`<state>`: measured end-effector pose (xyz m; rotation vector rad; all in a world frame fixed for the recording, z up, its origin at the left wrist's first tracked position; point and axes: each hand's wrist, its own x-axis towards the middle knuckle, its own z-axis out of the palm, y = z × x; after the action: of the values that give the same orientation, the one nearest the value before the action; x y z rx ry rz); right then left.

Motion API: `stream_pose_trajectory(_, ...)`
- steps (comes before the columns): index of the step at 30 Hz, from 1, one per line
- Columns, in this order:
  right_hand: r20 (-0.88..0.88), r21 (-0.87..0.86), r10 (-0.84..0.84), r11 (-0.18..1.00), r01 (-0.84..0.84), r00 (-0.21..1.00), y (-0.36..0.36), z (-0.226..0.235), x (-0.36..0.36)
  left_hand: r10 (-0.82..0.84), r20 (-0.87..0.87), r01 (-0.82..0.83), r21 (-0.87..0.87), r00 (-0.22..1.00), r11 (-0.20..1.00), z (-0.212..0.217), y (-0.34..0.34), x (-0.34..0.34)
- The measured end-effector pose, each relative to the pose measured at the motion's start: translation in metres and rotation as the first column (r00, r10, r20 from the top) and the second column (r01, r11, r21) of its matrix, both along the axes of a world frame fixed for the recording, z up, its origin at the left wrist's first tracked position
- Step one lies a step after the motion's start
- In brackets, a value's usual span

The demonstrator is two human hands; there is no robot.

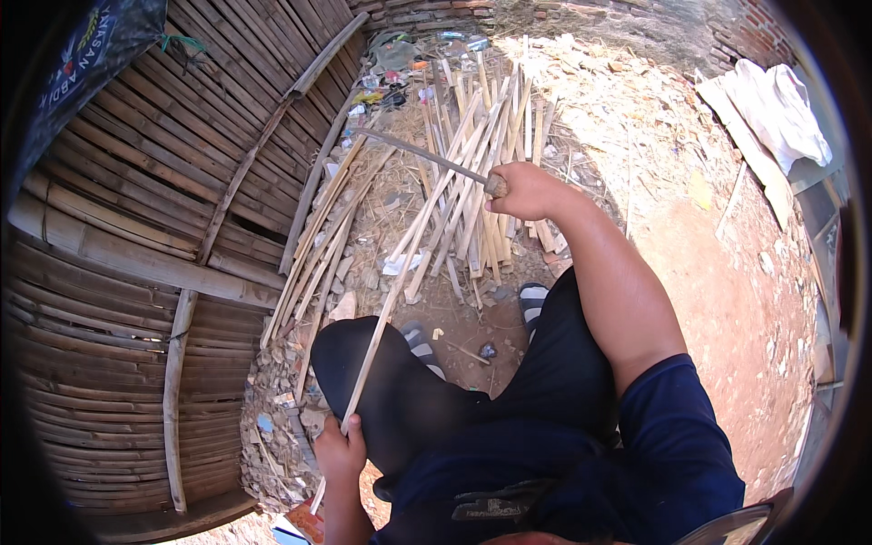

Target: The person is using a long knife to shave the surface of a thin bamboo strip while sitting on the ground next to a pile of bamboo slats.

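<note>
Left hand, lower centre: closed around a long bamboo strip slanting up-frame. Right hand, upper centre: gripping a long-bladed knife. Beyond: pile of split bamboo. Left: woven bamboo wall. Upper right: white cloth.

The left hand grips a bamboo strip; the right hand raises a long blade.

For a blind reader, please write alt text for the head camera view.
A seated person's left hand grips a long bamboo strip, while the right hand raises a long-bladed knife above a pile of split bamboo slats beside a bamboo wall.
</note>
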<state>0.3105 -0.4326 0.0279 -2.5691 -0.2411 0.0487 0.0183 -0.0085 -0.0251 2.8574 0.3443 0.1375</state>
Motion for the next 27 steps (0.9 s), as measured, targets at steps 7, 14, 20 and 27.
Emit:
stream_pose_trajectory(7,-0.313,-0.126,0.494,0.825,-0.551,0.811,0.057,0.012,-0.049,-0.003,-0.035,0.002,-0.022,0.999,1.000,-0.001,0.000,-0.001)
stream_pose_trajectory(14,-0.205,-0.010,0.442,0.891,-0.454,0.873,0.024,-0.006,-0.008,0.008,-0.013,-0.008,-0.021,1.000,1.000,-0.005,0.005,-0.003)
stream_pose_trajectory(20,0.010,0.087,-0.003,0.996,0.002,1.000,-0.007,-0.010,0.006,-0.003,-0.043,0.003,-0.016,0.999,1.000,0.000,0.005,0.001)
stream_pose_trajectory(27,-0.192,-0.167,0.526,0.814,-0.556,0.829,0.060,0.017,-0.058,-0.001,-0.065,0.001,0.002,0.998,1.000,0.004,0.001,0.000)
